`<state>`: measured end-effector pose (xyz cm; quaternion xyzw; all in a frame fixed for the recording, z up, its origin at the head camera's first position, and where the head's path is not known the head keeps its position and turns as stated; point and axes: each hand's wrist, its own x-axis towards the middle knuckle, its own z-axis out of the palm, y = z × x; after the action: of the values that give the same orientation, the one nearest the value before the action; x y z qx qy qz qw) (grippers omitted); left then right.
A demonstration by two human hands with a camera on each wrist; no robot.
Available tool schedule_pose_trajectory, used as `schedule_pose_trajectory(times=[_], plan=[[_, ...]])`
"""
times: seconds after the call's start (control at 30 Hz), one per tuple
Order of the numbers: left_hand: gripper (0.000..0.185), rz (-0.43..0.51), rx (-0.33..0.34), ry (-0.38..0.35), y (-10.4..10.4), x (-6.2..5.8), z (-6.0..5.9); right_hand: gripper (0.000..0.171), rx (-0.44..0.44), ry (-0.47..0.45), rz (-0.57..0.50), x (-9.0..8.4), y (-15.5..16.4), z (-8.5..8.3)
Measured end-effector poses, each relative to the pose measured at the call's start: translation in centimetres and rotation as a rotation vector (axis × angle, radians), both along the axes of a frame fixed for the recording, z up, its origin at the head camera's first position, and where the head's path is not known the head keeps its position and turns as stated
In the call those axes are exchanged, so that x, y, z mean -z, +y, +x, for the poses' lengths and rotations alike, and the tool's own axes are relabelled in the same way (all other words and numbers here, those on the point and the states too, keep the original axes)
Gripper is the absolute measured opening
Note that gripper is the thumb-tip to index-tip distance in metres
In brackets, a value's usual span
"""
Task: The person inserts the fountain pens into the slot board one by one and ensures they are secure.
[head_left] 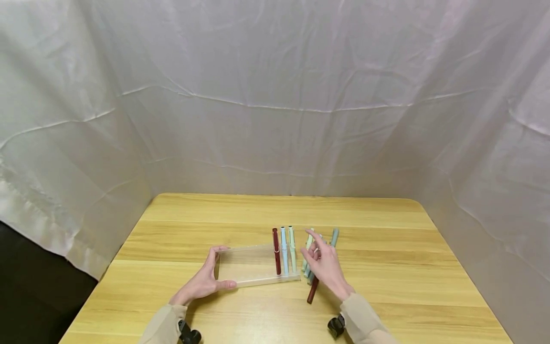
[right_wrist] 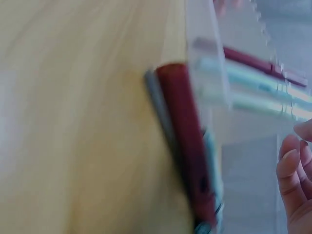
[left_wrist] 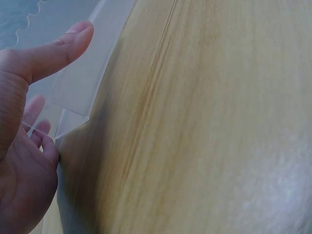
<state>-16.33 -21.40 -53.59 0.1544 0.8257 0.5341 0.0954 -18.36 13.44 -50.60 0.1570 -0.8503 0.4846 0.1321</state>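
Left hand (head_left: 205, 278): lies low on the bench, palm turned inward toward the clear tray (head_left: 240, 268), thumb along the tray's near edge, fingers (head_left: 213, 254) reaching up its left end.
Left grip: thumb and fingers bracket the tray's left end; fingers only gently bent.
Left forearm: beige sleeve, running back from the tray toward the body.
Right hand (head_left: 327, 266): raised just right of the tray, back of the hand upward, fingers loosely spread and bent, holding nothing.
Right forearm: beige sleeve, angled in from the lower right of the tray.
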Motion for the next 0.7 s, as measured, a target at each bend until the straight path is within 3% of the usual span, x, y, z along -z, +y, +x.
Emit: schedule_pose_trajectory(times=[0.3,0.47,0.7], plan=[[0.092,-0.010,-0.003,0.007,0.0,0.0,0.0,0.057,0.102,-0.182,-0.048,1.7,3.8,0.4],[0.092,-0.001,0.003,0.009,0.0,0.1,0.0,0.061,0.098,-0.331,-0.152,2.0,5.3,0.5],[0.092,-0.003,0.000,0.003,0.0,0.0,0.0,0.065,0.072,-0.428,-0.201,2.8,6.5,0.3]])
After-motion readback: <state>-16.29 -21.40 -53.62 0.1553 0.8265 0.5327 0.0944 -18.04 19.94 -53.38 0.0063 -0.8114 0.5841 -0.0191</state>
